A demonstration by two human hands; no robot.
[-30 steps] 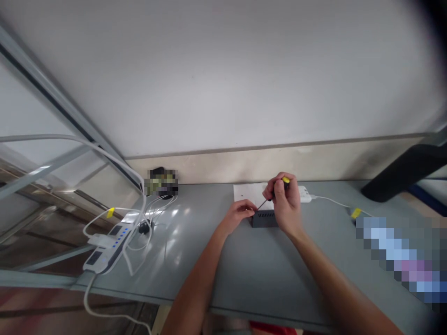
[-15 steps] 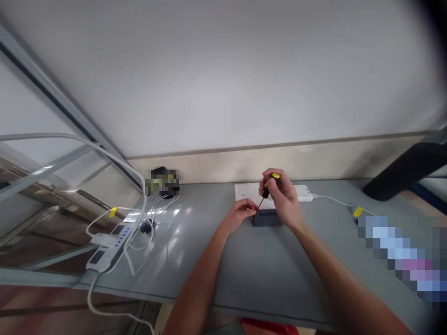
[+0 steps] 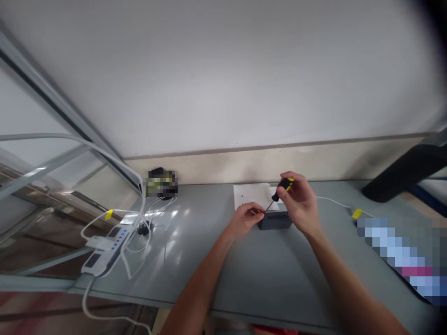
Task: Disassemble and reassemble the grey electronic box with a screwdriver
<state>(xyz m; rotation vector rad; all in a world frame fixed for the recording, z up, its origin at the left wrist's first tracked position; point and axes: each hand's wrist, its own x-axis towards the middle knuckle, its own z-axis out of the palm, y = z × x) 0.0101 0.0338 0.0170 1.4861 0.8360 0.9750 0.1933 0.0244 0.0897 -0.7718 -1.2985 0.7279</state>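
A black-and-yellow screwdriver (image 3: 283,187) is gripped by the handle in my right hand (image 3: 303,205). Its thin shaft slants down to the left, and the tip meets the fingertips of my left hand (image 3: 245,218). Those left fingers are pinched together at the near-left top corner of a dark grey box (image 3: 275,223) with a row of vent slots. Whatever lies between them is hidden or too small to make out. Behind the box lies a white sheet (image 3: 249,194), partly covered by my hands.
On the left, a white power strip (image 3: 104,256) with several blue ports trails looping white cables. A blurred-out object (image 3: 161,183) sits by the back wall. At the right are a black cylindrical shape (image 3: 405,174), a white cord with a yellow tag (image 3: 356,213) and another blurred-out item (image 3: 398,256).
Both hands and the grey box have shifted to the right. The screwdriver leans over more to the right, with its tip still at the left fingertips.
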